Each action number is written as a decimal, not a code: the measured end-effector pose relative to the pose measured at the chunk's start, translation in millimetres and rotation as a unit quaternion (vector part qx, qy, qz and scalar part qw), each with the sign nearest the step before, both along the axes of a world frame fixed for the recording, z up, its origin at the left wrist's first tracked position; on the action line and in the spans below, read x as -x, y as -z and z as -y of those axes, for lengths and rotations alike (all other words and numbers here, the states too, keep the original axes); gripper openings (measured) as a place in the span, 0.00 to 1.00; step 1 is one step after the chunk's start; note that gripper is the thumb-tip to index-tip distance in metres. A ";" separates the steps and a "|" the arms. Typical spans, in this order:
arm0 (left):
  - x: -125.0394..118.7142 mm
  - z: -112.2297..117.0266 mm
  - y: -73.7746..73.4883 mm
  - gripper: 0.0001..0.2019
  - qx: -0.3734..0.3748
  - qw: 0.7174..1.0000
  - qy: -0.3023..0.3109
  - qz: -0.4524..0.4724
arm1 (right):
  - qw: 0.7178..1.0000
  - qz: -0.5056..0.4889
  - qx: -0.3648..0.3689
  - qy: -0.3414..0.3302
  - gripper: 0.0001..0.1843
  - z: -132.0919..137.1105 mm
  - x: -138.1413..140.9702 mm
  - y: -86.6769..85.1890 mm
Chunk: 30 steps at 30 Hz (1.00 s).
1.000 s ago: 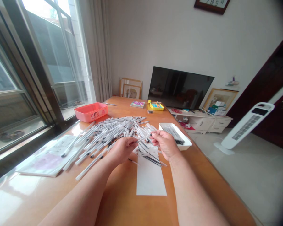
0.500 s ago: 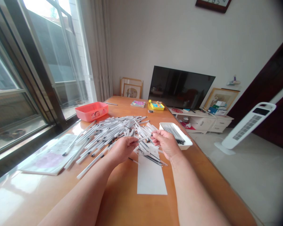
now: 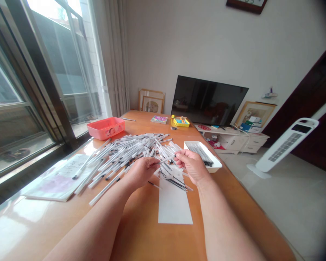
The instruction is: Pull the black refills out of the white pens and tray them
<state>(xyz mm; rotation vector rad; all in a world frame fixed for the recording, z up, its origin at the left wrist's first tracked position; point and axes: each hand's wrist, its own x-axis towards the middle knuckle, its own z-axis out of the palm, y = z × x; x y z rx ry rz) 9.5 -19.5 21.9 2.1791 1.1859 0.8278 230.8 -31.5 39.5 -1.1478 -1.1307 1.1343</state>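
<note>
your right hand [image 3: 191, 166] pinching thin white pen [image 3: 167, 160] between thumb and fingertips; your left hand [image 3: 141, 173], fingers pressed together, pinching pen's other end. pen lies crosswise between hands, right end tilted slightly toward far side. pen pile [image 3: 125, 154] beside left hand on table [image 3: 141, 232]; white tray [image 3: 203, 156] just beyond right hand; paper strip [image 3: 174, 204] under hands.

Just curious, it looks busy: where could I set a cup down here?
Orange tabletop shows left of the white paper strip, and between the red plastic basket and the small booklet. It's crowded around the left hand and right hand, where the pens are heaped.
</note>
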 end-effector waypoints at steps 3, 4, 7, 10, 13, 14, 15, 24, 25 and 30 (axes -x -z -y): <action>0.0 0.3 -0.2 0.16 0.003 1.000 0.003 0.002 | 1.000 0.001 0.001 0.002 0.13 0.1 0.4 -0.2; 0.1 0.3 -0.2 0.16 0.003 1.000 0.004 0.004 | 1.000 0.001 0.001 0.003 0.13 0.2 0.5 -0.2; 0.2 0.2 -0.4 0.16 0.003 1.000 0.006 0.011 | 1.000 0.010 -0.002 -0.001 0.14 0.5 0.1 -0.1; 0.3 0.6 -1.1 0.16 0.005 1.000 0.005 0.018 | 1.000 0.018 -0.003 -0.014 0.15 0.5 -1.0 0.8; 0.3 1.6 -2.4 0.16 0.007 1.000 0.004 0.023 | 0.999 0.023 -0.001 -0.022 0.16 -0.1 -2.3 2.5; 0.2 2.0 -2.9 0.16 0.008 1.000 0.004 0.026 | 0.999 0.028 -0.002 -0.023 0.17 -0.4 -2.5 3.1; 0.1 2.4 -3.2 0.16 0.009 1.000 0.004 0.028 | 0.999 0.034 -0.004 -0.022 0.17 -0.7 -2.6 3.8; -0.9 3.2 -3.3 0.14 -0.008 1.000 0.008 0.024 | 0.973 0.216 -0.074 0.040 0.23 -4.8 0.7 12.4; -1.0 3.4 -3.6 0.14 -0.012 1.000 0.009 0.023 | 0.967 0.233 -0.089 0.048 0.24 -5.4 0.6 13.2; -1.4 4.4 -5.5 0.14 -0.006 1.000 0.019 0.022 | 0.966 0.240 -0.087 0.045 0.30 -7.2 -2.2 13.8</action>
